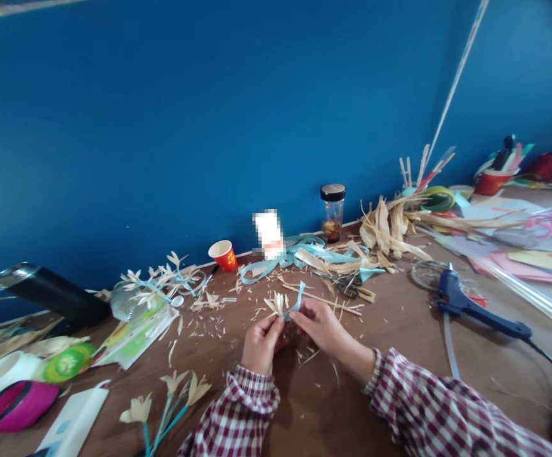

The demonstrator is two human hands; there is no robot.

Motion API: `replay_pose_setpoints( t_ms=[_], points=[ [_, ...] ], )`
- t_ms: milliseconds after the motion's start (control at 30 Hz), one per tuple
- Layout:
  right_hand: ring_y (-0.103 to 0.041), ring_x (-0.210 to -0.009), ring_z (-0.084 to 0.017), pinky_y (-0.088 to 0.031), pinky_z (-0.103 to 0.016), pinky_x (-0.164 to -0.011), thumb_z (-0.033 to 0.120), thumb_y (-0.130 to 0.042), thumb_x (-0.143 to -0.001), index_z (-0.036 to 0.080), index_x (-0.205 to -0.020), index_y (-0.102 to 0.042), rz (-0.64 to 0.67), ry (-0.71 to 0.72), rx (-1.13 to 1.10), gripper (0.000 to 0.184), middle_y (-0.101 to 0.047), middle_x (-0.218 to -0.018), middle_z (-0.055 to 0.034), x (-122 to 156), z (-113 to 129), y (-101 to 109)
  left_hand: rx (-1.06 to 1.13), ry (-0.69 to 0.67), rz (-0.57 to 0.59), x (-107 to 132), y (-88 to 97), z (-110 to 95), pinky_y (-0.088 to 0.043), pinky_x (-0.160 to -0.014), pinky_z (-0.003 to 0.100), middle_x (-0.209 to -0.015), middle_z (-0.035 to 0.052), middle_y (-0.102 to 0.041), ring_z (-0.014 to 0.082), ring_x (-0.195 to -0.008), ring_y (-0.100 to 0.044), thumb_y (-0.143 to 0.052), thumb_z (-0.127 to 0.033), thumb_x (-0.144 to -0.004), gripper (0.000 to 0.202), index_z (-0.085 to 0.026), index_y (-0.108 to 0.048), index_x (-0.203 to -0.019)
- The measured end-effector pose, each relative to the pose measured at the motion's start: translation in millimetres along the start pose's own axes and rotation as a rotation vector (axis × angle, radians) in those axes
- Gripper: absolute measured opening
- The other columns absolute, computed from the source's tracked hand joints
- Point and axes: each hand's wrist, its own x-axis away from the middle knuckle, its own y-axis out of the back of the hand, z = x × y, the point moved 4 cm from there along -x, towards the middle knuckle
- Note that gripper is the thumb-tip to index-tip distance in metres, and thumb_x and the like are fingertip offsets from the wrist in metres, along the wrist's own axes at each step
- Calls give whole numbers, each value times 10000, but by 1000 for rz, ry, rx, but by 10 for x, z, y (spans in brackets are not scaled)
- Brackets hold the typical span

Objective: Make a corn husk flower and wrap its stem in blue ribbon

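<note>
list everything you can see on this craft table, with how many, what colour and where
husk flower: one, cream, held in both hands at table centre
ribbon: one tangle, light blue, behind the hands
paper cup: one, red, by the wall
jar: one, clear with black lid, by the wall
dried husks: one pile, tan, back right
glue gun: one, blue, right
scissors: one pair, dark, right of the hands
finished flowers: one cluster, cream, back left
flask: one, black, far left
left hand: pinching the flower
right hand: pinching the flower

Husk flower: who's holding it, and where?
Both hands. Left hand pinches the husk flower below its petals; right hand grips the blue ribbon at its base.
</note>
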Motion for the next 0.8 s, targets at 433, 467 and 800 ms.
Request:
replay_pose_setpoints(
  t_ms=[433, 467, 800],
  points=[
    [-350, -421, -48, -257, -188, -404, 471, -672, -660, 167, -704, -515, -91, -54, -273, 345, -434, -513, 78, -72, 5, 123, -50, -12, -15, 9, -6, -50, -484, -462, 179, -582, 9, -645, 100, -534, -566, -789, -421, -531, 352, -126, -708, -706],
    [-350, -424, -48, -258, -187, -405, 471, -673, -658, 170, -708, -507, -108, -54, -284, 347, -434, -516, 78, -77, 10, 141, -42, -10, -27, 8, -1, -54, -484, -462, 180, -591, 15, -655, 102, -535, -570, -792, -414, -529, 351, -123, -706, -707],
    [-348, -409, -53, -259, -162, -381, 389, -593, -729, 201, -707, -465, -225, -63, -305, 229, -410, -488, 92, -47, 105, 185, -26, -5, -89, -48, 66, -64, -507, -497, 212, -645, 49, -691, 136, -572, -620, -785, -278, -578, 221, -121, -698, -708]
  ],
)
